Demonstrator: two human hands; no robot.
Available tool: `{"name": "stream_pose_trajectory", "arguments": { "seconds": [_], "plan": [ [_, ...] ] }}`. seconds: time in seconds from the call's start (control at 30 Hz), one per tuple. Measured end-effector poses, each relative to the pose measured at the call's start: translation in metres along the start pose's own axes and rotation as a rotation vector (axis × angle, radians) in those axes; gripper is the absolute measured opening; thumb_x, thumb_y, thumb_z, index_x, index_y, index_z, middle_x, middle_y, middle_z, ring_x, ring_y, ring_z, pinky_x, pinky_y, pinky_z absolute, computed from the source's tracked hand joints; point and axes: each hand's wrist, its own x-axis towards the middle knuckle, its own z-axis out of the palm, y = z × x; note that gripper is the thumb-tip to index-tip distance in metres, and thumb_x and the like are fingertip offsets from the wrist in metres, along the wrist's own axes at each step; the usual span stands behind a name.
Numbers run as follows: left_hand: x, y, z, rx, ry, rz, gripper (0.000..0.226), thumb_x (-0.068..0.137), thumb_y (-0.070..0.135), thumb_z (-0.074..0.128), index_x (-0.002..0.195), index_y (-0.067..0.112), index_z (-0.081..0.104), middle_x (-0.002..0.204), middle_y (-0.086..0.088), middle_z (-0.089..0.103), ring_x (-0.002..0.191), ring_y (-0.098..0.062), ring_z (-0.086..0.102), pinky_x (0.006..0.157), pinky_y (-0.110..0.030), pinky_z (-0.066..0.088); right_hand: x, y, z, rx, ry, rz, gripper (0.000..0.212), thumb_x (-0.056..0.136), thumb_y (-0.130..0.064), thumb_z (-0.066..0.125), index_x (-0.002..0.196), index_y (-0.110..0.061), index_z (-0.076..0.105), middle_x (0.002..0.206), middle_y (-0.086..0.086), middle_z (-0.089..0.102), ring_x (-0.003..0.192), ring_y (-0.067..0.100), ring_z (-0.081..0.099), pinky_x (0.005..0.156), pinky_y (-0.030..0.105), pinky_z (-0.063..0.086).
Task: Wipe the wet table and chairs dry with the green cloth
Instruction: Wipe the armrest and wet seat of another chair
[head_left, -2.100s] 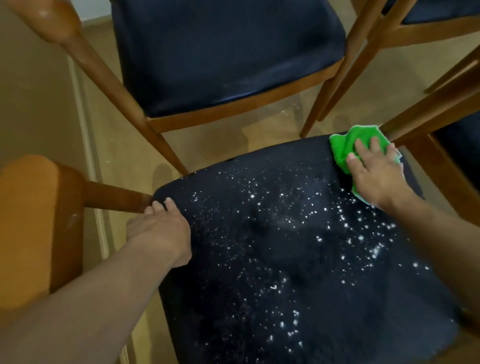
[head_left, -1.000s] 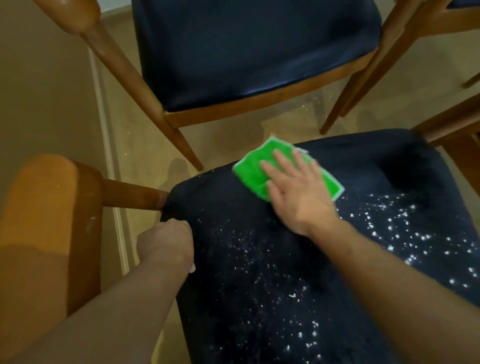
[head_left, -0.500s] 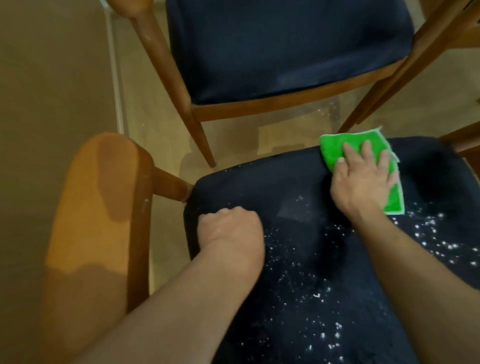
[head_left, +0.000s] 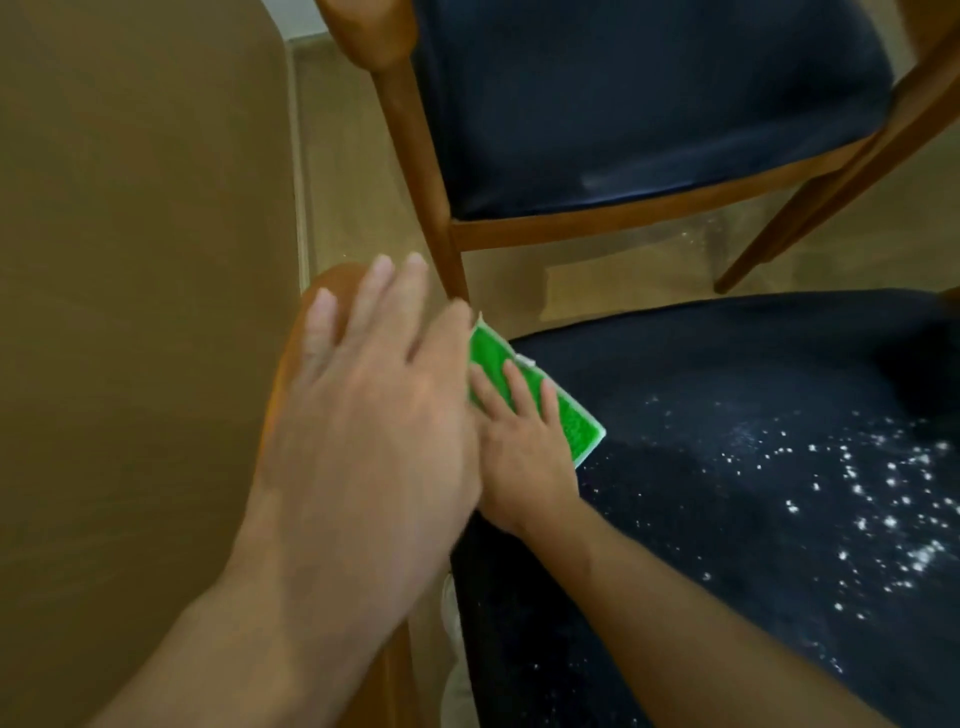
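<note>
A dark blue chair seat (head_left: 727, 467) fills the lower right, speckled with white water drops on its right part. The green cloth (head_left: 566, 410) lies flat at the seat's far left corner. My right hand (head_left: 524, 447) presses down on it with fingers spread. My left hand (head_left: 374, 415) is raised, open and blurred, above the chair's orange wooden backrest (head_left: 322, 291) and it hides part of the cloth and of the right hand.
A second chair with a blue seat (head_left: 649, 104) and wooden legs (head_left: 431, 197) stands just beyond. A brown wall (head_left: 135, 312) runs along the left. Beige floor (head_left: 597, 280) shows between the two chairs.
My right hand slid the green cloth leftward to the seat's left corner. My left hand lifted off the seat, opened from a fist and rose toward the backrest. The view shifted left.
</note>
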Motion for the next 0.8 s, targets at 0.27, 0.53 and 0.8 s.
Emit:
{"name": "stream_pose_trajectory", "arguments": {
  "seconds": [0.27,0.53,0.8],
  "plan": [
    [-0.006,0.001,0.0,-0.19,0.057,-0.191,0.057,0.089,0.003,0.049,0.144,0.004,0.035,0.153,-0.01,0.029,0.142,-0.015,0.017,0.115,-0.032,0.011,-0.083,0.01,0.013,-0.046,-0.138,-0.265,0.05,0.094,-0.045,0.03,0.144,-0.038,0.033,0.156,-0.008,0.023,0.144,0.026,0.009,0.112,0.056,0.007],
    [-0.008,-0.001,0.002,-0.162,0.072,-0.16,0.06,0.086,-0.002,0.05,0.144,-0.001,0.034,0.152,-0.016,0.031,0.144,-0.025,0.021,0.117,-0.04,0.017,0.013,0.07,-0.025,-0.051,-0.041,0.124,0.055,0.1,-0.047,0.019,0.152,-0.033,0.01,0.162,-0.002,0.006,0.147,0.026,-0.003,0.115,0.048,-0.003],
    [-0.007,-0.001,0.002,-0.144,0.056,-0.158,0.061,0.089,0.004,0.046,0.148,0.004,0.028,0.156,-0.012,0.023,0.146,-0.02,0.013,0.118,-0.034,0.01,-0.09,0.019,0.008,-0.03,-0.153,-0.038,0.057,0.096,-0.046,0.022,0.149,-0.042,0.002,0.16,-0.004,0.0,0.146,0.034,-0.01,0.114,0.058,-0.003]
  ]
}}
